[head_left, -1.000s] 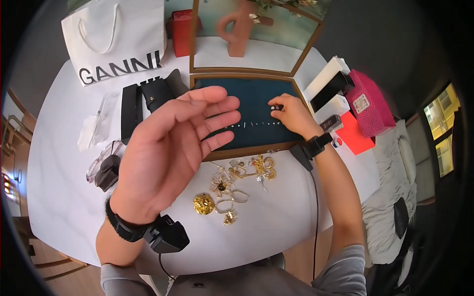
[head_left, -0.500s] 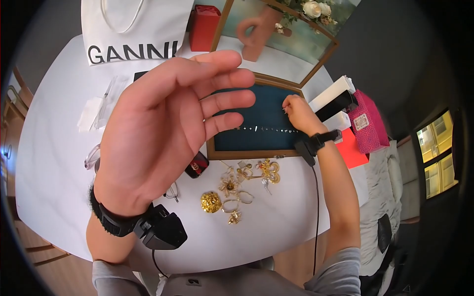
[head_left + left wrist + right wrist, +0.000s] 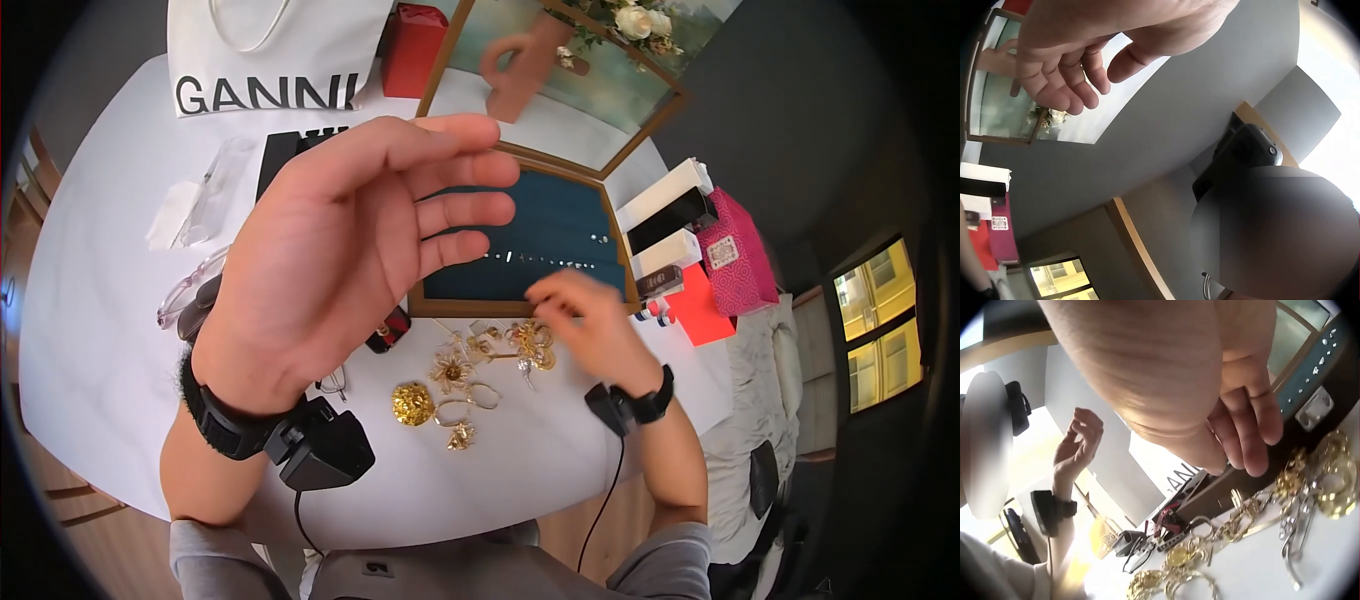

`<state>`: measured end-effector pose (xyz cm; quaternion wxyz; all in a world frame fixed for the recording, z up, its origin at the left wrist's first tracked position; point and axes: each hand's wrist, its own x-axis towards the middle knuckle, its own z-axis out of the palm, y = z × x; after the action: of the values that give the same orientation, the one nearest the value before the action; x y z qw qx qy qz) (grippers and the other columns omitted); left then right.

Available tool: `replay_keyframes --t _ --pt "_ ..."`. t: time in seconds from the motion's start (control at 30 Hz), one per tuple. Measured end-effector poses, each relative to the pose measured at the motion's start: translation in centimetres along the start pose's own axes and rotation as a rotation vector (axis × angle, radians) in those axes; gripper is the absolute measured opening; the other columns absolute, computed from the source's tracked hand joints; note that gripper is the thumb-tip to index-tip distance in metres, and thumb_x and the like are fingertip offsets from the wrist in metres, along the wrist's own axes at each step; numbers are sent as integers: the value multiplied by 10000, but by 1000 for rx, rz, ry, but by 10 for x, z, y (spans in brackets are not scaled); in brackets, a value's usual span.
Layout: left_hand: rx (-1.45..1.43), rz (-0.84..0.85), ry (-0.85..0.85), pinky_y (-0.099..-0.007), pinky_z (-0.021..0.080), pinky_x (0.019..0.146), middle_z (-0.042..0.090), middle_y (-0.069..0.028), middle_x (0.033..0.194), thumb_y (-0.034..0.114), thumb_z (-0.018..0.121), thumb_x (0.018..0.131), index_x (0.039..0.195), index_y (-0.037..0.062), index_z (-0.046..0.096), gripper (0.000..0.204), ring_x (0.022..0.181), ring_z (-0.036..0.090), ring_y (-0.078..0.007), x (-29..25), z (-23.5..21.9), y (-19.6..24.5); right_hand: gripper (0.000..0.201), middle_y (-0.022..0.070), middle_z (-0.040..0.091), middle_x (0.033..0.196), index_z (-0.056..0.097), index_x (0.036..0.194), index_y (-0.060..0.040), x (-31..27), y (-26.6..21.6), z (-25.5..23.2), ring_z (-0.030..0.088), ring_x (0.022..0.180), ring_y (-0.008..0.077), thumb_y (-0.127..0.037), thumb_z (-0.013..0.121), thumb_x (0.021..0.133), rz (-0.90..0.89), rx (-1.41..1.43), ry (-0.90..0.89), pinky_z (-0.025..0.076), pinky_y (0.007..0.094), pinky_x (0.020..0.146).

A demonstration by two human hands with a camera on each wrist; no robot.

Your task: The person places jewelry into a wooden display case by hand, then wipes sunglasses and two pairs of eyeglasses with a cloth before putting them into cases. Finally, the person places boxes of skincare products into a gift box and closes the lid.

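Observation:
Raised above the table, my left hand (image 3: 325,250) has its palm up and its fingers loosely bent, holding nothing. My right hand (image 3: 600,335) hovers at the front edge of the wooden case (image 3: 470,309), just right of the gold jewellery (image 3: 452,372). In the right wrist view no item shows in the right hand (image 3: 1210,381), whose fingers hang over the gold pieces (image 3: 1235,519). On the case's dark teal lining (image 3: 560,215) lies a row of small studs (image 3: 560,262), with a few more (image 3: 600,238) at the upper right.
A white GANNI bag (image 3: 270,60) and a red box (image 3: 413,50) stand at the back. The case's glass lid (image 3: 560,80) is raised. White and black boxes (image 3: 670,220), a pink box (image 3: 735,250) and a red card (image 3: 705,305) lie at the right; glasses (image 3: 180,290) are at the left.
My right hand has left the lining and moved down towards the gold jewellery. Small studs now show at the lining's upper right. My left hand stays raised.

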<state>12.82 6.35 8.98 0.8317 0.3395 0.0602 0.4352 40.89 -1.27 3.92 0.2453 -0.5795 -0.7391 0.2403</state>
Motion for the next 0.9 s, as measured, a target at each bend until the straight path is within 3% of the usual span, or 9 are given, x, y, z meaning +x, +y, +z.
replay_keyframes --t 0.1,0.2,0.3,0.37,0.4,0.73,0.83,0.9 --pt "6 -20 7 -337 535 879 682 -123 1126 204 432 1022 1231 -4 599 340 1001 668 -225 -1 3 -1 144 131 636 928 655 1035 6 18 47 -38 647 824 244 32 633 896 14 -260 320 524 334 736" --pt "-1 -33 -21 -333 533 871 681 -115 1110 201 439 1020 1213 4 603 321 987 666 -218 0 5 -2 192 139 653 960 673 1060 -6 34 124 -66 653 841 248 27 665 872 119 -319 411 531 337 766" --pt "15 -48 -6 -330 531 859 679 -111 1102 197 441 1019 1206 9 601 309 976 664 -214 -1 7 -3 283 148 664 976 688 1115 -23 45 148 -73 659 865 248 5 718 835 204 -350 373 530 335 796" --pt "3 -57 -1 -327 527 851 677 -109 1102 196 439 1019 1210 12 596 309 970 661 -211 -1 6 -3 321 153 670 978 706 1123 -32 52 145 -67 662 879 254 -24 763 807 385 -287 222 528 336 820" --pt "2 -57 2 -327 527 851 677 -109 1102 196 439 1019 1210 12 596 309 970 661 -211 -1 5 -3 272 133 669 948 731 1079 -33 53 149 -65 657 882 241 -33 773 810 308 -340 211 524 335 823" --pt "3 -71 -18 -326 520 849 675 -111 1092 188 436 1011 1208 12 589 306 958 658 -210 2 3 -7 103 106 635 837 712 950 24 63 165 -71 625 726 191 34 708 848 275 -173 141 501 311 697" --pt "5 -75 -16 -326 519 850 675 -110 1092 184 436 1007 1210 12 587 306 957 658 -211 0 4 -6 56 131 629 829 682 905 37 63 160 -68 620 713 242 56 664 855 239 -267 142 495 327 689" --pt "-5 -74 -13 -326 518 849 675 -110 1091 182 437 1006 1212 12 587 306 956 658 -211 0 5 -7 102 169 638 857 665 898 35 63 161 -70 638 758 328 97 611 836 118 -381 105 510 365 718"
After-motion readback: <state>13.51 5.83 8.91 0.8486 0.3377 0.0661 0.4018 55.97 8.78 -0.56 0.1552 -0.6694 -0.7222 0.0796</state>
